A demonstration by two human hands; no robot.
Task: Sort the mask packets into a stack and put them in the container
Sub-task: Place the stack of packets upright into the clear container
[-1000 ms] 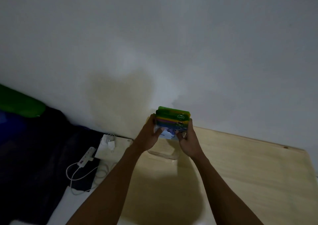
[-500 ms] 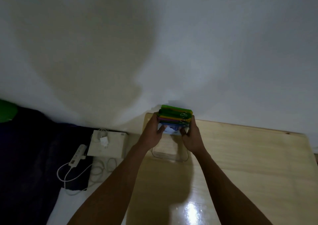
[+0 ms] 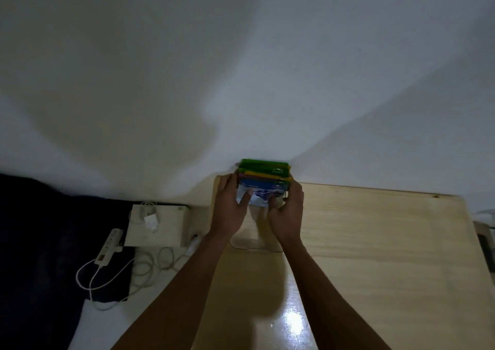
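A stack of mask packets [image 3: 263, 174] stands on edge at the far left corner of the wooden table [image 3: 375, 242], against the wall. Green packets are at the back, yellow, pink and blue ones in front, and a pale blue printed one faces me. My left hand [image 3: 229, 210] grips the stack's left side and my right hand [image 3: 286, 213] grips its right side. A clear plastic container [image 3: 254, 244] sits just below the stack, between my wrists; its walls are faint and partly hidden by my hands. Whether the stack's lower edge is inside it is unclear.
Left of the table a white box [image 3: 158, 226] carries a charger plug [image 3: 151, 219]. A white power strip [image 3: 108, 246] and looped cables [image 3: 150, 266] lie beside it on dark cloth. The white wall is close behind the table. A bright reflection shows on the table's near part.
The view has tilted down and closer, showing more of the table. My hands have kept hold of the packet stack and slid further round its front, over the container.
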